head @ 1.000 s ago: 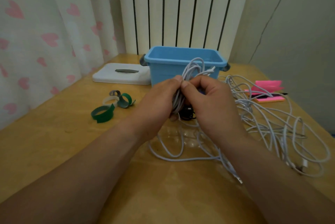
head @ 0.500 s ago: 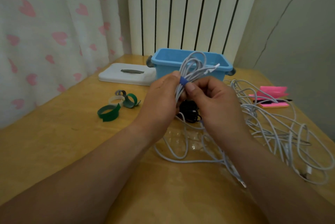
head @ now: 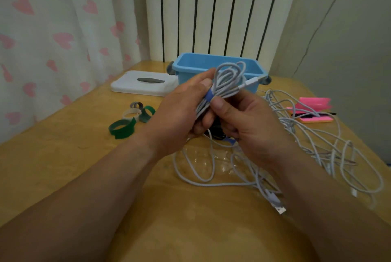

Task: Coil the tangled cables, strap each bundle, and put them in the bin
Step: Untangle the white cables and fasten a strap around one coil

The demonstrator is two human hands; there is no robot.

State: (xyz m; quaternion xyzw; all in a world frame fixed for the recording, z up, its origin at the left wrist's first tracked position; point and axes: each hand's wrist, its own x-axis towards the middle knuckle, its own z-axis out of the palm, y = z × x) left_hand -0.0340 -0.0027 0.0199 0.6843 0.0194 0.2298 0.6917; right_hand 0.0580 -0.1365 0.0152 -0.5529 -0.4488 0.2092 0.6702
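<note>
A coiled white cable bundle (head: pixel 227 80) is held up above the table, in front of the blue bin (head: pixel 191 65). A blue strap (head: pixel 209 97) circles the bundle's middle. My left hand (head: pixel 182 113) grips the bundle from the left, thumb near the strap. My right hand (head: pixel 245 122) pinches it from the right, its thumb pressed just below the strap. One plug end sticks out toward the right. A heap of tangled white cables (head: pixel 313 145) sprawls on the table under and right of my hands. A dark item under my hands is mostly hidden.
Several loose straps, green (head: pixel 121 128), white and grey, lie left of my hands. The bin's white lid (head: pixel 143 83) rests by the curtain. A pink pack (head: pixel 313 111) sits at the right table edge. A radiator and wall stand behind the bin.
Both hands have lifted the bundle a little, and the blue strap, hidden a second ago, now shows wrapped around it. The view has shifted slightly.
</note>
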